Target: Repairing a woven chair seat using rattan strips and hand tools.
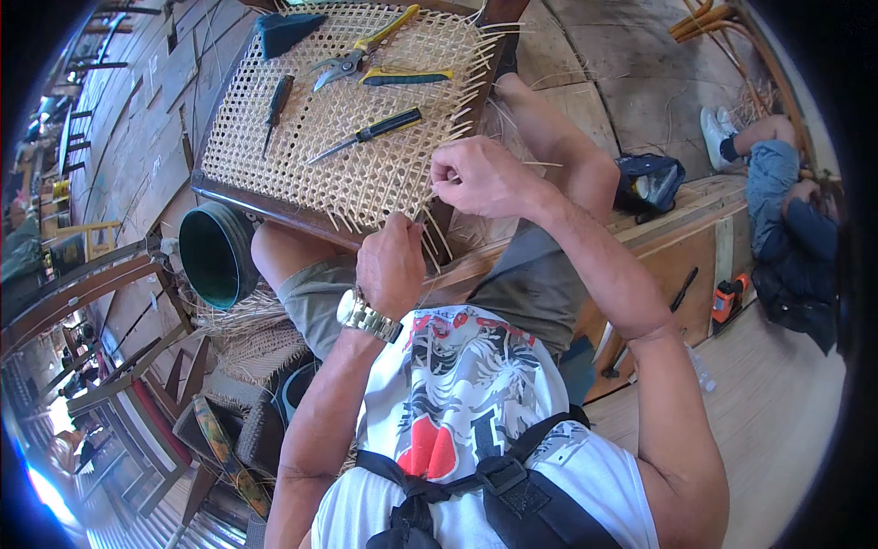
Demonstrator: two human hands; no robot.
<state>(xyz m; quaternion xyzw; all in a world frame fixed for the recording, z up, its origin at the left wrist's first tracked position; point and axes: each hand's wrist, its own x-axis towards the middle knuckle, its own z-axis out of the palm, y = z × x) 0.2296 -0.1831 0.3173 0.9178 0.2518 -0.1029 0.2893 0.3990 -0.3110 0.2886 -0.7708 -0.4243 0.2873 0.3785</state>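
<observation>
A woven cane seat [315, 119] in a dark wooden frame lies across my knees, with loose cane ends sticking out along its right and near edges. My left hand [390, 263] is closed at the near corner, fingertips among the loose ends. Just above and to the right, my right hand [485, 178] pinches its fingers at the right edge. Whatever either hand holds is too thin or hidden to make out. On the cane lie open pruning shears [352, 66] with yellow handles, a screwdriver [389, 125], a dark-handled pointed tool [277, 108] and a folded dark green cloth [286, 35].
A dark green bucket [218, 256] stands left of my knee, above cane scraps. Wooden furniture frames [137, 430] crowd the lower left. At right are a dark bag [651, 183], an orange-and-black tool [729, 297] and a seated person [777, 192].
</observation>
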